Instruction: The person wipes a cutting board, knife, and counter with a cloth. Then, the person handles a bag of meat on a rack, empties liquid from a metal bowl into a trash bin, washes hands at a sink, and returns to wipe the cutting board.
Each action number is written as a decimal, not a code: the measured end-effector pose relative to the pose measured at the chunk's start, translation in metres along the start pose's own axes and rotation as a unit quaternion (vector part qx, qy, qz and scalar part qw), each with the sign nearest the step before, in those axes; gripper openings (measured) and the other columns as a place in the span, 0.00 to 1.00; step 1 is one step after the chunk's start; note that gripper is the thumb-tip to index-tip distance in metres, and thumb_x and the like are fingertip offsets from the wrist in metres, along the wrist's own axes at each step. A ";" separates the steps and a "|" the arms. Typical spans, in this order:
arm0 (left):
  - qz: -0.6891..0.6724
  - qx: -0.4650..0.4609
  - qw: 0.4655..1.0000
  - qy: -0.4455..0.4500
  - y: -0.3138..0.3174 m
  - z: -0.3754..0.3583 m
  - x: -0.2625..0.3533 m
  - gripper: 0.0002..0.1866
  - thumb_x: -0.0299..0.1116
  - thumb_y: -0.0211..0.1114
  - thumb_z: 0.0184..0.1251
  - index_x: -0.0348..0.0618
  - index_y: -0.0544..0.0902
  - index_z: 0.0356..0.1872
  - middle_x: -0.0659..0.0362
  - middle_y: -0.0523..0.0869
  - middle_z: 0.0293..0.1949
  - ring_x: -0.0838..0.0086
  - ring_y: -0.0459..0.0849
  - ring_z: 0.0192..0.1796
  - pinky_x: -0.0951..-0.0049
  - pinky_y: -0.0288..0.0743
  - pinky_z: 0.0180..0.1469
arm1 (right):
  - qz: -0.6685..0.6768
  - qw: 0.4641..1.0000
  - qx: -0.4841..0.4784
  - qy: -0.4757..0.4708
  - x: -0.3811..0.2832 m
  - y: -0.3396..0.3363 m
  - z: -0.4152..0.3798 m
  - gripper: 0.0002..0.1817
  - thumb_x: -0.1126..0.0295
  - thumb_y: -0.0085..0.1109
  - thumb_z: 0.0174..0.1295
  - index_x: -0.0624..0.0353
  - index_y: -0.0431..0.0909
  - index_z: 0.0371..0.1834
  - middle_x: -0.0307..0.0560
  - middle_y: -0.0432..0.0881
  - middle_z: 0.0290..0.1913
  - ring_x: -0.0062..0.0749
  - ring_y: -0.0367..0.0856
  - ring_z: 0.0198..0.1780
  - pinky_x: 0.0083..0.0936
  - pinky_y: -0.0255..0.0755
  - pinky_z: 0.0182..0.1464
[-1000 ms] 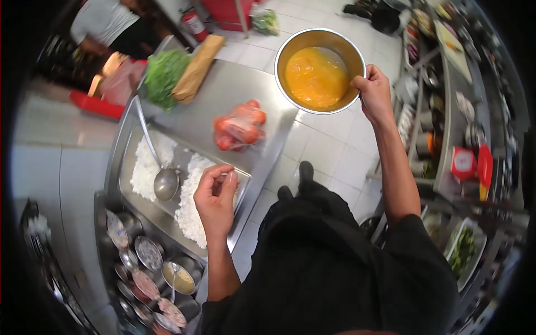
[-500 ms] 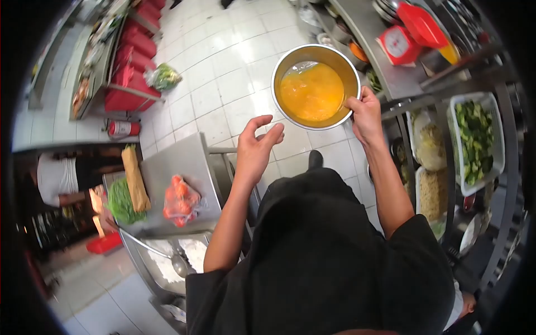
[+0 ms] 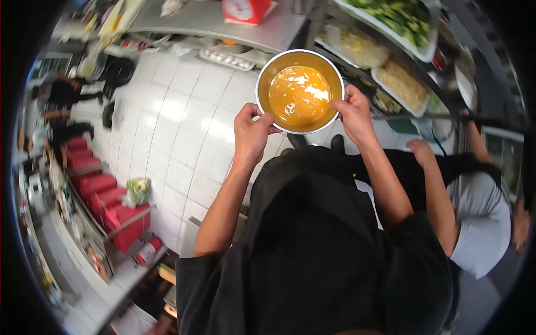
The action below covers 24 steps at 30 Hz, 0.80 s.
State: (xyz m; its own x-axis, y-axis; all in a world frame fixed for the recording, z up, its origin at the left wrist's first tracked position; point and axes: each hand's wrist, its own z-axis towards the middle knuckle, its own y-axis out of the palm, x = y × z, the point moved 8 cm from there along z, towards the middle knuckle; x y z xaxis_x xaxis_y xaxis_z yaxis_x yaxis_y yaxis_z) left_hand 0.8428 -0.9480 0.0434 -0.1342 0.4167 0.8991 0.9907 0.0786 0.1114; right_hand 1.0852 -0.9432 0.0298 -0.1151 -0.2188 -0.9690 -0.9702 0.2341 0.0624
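Note:
A round, deep metal pot (image 3: 262,106) is held out in front of my body over the tiled floor. Orange-yellow liquid that looks like beaten egg (image 3: 298,95) fills its lower part, with light glinting on the surface. My left hand (image 3: 251,133) pinches the rim on the lower left side, thumb toward the rim. On the opposite side my right hand (image 3: 356,116) grips the rim, its thumb over the inner edge. The pot's underside is hidden from view.
A steel counter with a red scale (image 3: 245,10) stands ahead, an egg tray (image 3: 228,58) below it. Shelves at right hold a tub of green vegetables (image 3: 399,19) and a noodle-like tray (image 3: 402,89). A person in white (image 3: 483,223) is close at right. Red bins (image 3: 125,223) line the left.
My left hand has come from beside the pot to its rim and closed on it. My body and view have turned right, toward the counter and shelves. The liquid has shifted inside the pot.

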 end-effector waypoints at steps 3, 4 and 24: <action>0.017 -0.061 0.998 -0.002 0.022 0.005 -0.004 0.06 0.20 0.58 0.54 0.36 0.68 0.27 0.54 0.78 0.29 0.70 0.82 0.28 0.73 0.83 0.29 | -0.094 0.994 0.050 0.018 -0.016 -0.029 -0.030 0.08 0.80 0.60 0.52 0.57 0.70 0.25 0.37 0.74 0.21 0.19 0.73 0.22 0.18 0.68 0.24; 0.019 -0.073 0.997 -0.001 0.028 0.004 -0.004 0.06 0.20 0.58 0.54 0.36 0.68 0.27 0.54 0.78 0.28 0.70 0.82 0.27 0.73 0.83 0.28 | -0.085 0.995 0.054 0.014 -0.015 -0.035 -0.037 0.08 0.79 0.61 0.52 0.58 0.70 0.26 0.37 0.75 0.21 0.19 0.73 0.22 0.18 0.68 0.24; 0.010 0.146 0.984 0.098 -0.094 -0.009 0.048 0.06 0.18 0.57 0.54 0.36 0.69 0.26 0.51 0.79 0.30 0.68 0.85 0.28 0.73 0.82 0.27 | -0.154 0.968 -0.195 0.027 -0.053 0.104 0.029 0.05 0.74 0.61 0.59 0.60 0.74 0.29 0.40 0.79 0.23 0.21 0.77 0.24 0.19 0.72 0.30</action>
State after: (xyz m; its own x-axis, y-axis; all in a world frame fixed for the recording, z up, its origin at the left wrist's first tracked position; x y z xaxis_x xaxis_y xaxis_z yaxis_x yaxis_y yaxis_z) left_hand 0.7431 -0.9436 0.0798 -0.0795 0.2398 0.9676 0.9401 0.3409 -0.0073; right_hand 0.9970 -0.8798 0.0812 0.1914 -0.2726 -0.9429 -0.9659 -0.2229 -0.1316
